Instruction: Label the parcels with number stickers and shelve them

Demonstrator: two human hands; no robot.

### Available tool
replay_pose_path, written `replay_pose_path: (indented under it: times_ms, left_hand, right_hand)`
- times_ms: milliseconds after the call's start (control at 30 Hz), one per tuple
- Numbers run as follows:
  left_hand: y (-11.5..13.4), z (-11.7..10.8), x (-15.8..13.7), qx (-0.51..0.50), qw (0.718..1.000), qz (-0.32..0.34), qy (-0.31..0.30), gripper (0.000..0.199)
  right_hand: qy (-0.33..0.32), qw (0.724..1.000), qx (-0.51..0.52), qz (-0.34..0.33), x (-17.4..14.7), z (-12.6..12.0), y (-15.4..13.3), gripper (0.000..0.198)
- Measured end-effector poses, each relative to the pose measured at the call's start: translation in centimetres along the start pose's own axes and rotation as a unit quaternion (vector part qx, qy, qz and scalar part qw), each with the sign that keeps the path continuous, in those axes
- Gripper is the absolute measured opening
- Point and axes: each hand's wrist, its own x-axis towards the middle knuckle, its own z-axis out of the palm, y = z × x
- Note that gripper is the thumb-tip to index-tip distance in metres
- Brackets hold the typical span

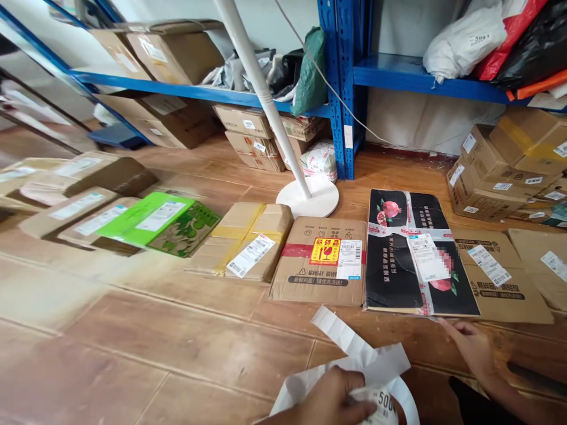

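Observation:
My left hand [330, 395] is closed around a roll of white labels [401, 395] at the bottom of the view. The number on one label begins "500"; the rest is partly hidden. A loose strip of label backing [341, 330] sticks up from the roll. To the right, my right hand [473, 345] has its index finger stretched toward the near edge of a black carton [394, 289] printed with pomegranates. The fingertip is at that edge; whether it presses on it I cannot tell. A white shipping label [425, 257] lies on the carton's top.
Beside the black carton lie a brown carton with a red tape band [292, 260], a yellow-taped carton [234, 224] and a green carton [133, 221]. A white pole base [305, 200] stands behind them. Blue shelving [385, 71] with bags and boxes lines the wall; cartons [496, 171] are stacked right.

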Motion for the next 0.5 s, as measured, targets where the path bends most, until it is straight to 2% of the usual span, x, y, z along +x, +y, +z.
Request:
replay_pose_path:
  times_ms: [67, 133, 167, 200, 233, 267, 300, 367, 400, 500]
  left_hand:
    - [-0.9, -1.2, -0.9, -0.021, 0.998, 0.013, 0.057, 0.034]
    - [-1.9, -2.2, -1.3, -0.033, 0.99, 0.035, 0.136, 0.042]
    - [-2.3, -2.6, -1.3, -0.039, 0.983, 0.05, 0.174, 0.046]
    - [-2.8, -2.9, -1.3, -0.05, 0.976, 0.069, 0.202, 0.048]
    - [-3.3, -3.2, -1.1, -0.065, 0.969, 0.088, 0.22, 0.049]
    - [-3.8, -3.3, -0.9, -0.083, 0.964, 0.105, 0.23, 0.051]
    - [-4.3, -3.4, -0.7, -0.102, 0.96, 0.116, 0.235, 0.052]
    - [-5.4, -3.5, -0.3, -0.142, 0.95, 0.113, 0.256, 0.053]
    - [-6.1, -3.5, -0.1, -0.171, 0.942, 0.098, 0.271, 0.052]
    - [-8.3, -3.8, 0.3, -0.267, 0.914, 0.035, 0.302, 0.06]
  right_hand:
    - [-0.176, 0.983, -0.04, -0.04, -0.7, -0.7, -1.9, 0.05]
    - [-0.362, 0.928, -0.039, -0.076, -1.7, -0.3, -4.9, 0.026]
    - [-0.427, 0.9, -0.023, -0.085, -2.3, 0.4, -6.6, 0.032]
    - [-0.467, 0.88, 0.002, -0.088, -3.0, 1.6, -8.3, 0.056]
    - [-0.487, 0.868, 0.03, -0.089, -3.6, 3.1, -9.8, 0.074]
    - [-0.498, 0.861, 0.055, -0.087, -4.3, 5.0, -11.1, 0.077]
    - [-0.502, 0.857, 0.072, -0.086, -5.0, 7.1, -12.0, 0.067]
    - [-0.483, 0.866, 0.084, -0.097, -6.2, 11.6, -12.5, 0.026]
    - [-0.464, 0.875, 0.089, -0.104, -6.8, 13.8, -12.3, 0.02]
    - [-0.417, 0.899, 0.111, -0.078, -8.3, 19.0, -10.2, 0.02]
